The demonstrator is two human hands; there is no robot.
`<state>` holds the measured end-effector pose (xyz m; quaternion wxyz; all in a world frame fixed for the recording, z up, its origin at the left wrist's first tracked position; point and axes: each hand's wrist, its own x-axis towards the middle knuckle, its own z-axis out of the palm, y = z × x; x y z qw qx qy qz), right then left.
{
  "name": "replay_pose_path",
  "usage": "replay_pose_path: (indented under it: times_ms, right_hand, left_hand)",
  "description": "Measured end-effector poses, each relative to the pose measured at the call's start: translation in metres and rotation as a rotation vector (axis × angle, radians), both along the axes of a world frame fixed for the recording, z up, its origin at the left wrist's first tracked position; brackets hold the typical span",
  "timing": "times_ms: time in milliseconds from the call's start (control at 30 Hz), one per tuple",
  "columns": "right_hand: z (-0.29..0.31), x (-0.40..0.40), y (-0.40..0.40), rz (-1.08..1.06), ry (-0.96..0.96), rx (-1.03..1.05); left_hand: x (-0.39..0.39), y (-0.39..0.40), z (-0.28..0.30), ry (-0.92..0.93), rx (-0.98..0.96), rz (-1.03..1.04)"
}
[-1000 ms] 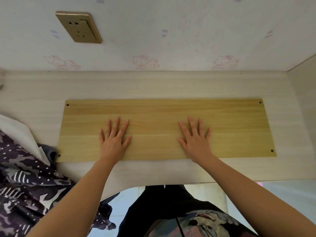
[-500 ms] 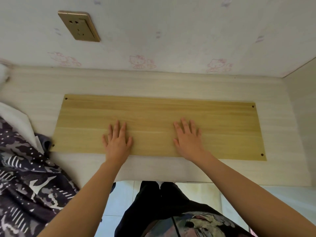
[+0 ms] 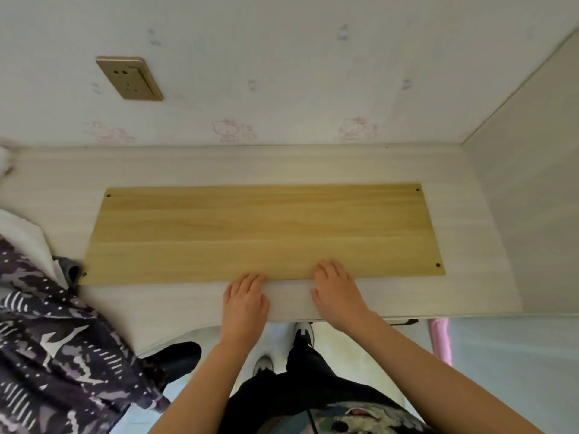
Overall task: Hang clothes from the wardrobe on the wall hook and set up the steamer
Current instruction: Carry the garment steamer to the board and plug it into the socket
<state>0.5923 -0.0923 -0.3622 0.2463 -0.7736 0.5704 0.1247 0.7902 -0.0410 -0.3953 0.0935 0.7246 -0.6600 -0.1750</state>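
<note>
Both hands sit low-centre of frame, palms down, fingers loosely curled, holding nothing. Left hand (image 3: 245, 298) rests on the pale desk (image 3: 188, 302) w/ fingertips just touching the near edge of the yellow wood board (image 3: 260, 233). Right hand (image 3: 336, 291) lies beside it, fingertips overlapping that same edge. Forearms run down to the bottom of frame, elbows out of view.

Risks, as a judgement: neither hand has a grip on the board, so a push from the fingertips could skid it toward the wall or skew it, since it seems to lie loose on the desk. Lifting it by the near edge only could tip the far side & scrape the desk.

Task things: no wardrobe, wall hook or steamer visible, so hanging looks not yet begun. A dark patterned garment (image 3: 59, 346) is heaped at lower left, touching the board's left corner, partly over the desk edge; it could slide off if nudged. Wall socket (image 3: 129, 78) at upper left, prob. for the steamer.
</note>
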Motion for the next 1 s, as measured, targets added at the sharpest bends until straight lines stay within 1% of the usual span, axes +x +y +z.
replay_pose_path:
  times_ms: [167, 367, 600, 800, 1000]
  right_hand:
    - [0.017, -0.005, 0.040, -0.097, -0.045, -0.036]
    - [0.029, 0.007, 0.104, -0.267, -0.115, -0.131]
    - [0.033, 0.021, 0.195, -0.502, -0.095, -0.134]
    - [0.034, 0.005, 0.268, -0.740, -0.113, -0.171]
    - [0.033, -0.023, 0.343, -0.946, -0.050, -0.183]
  left_hand:
    - [-0.004, 0.013, 0.013, -0.034, -0.046, -0.147]
    - [0.006, 0.031, 0.034, -0.004, -0.080, -0.346]
    - [0.014, 0.079, 0.041, -0.012, -0.095, -0.576]
    - [-0.021, 0.103, 0.042, 0.012, -0.127, -0.797]
    - [-0.074, 0.135, 0.045, 0.044, -0.131, -0.978]
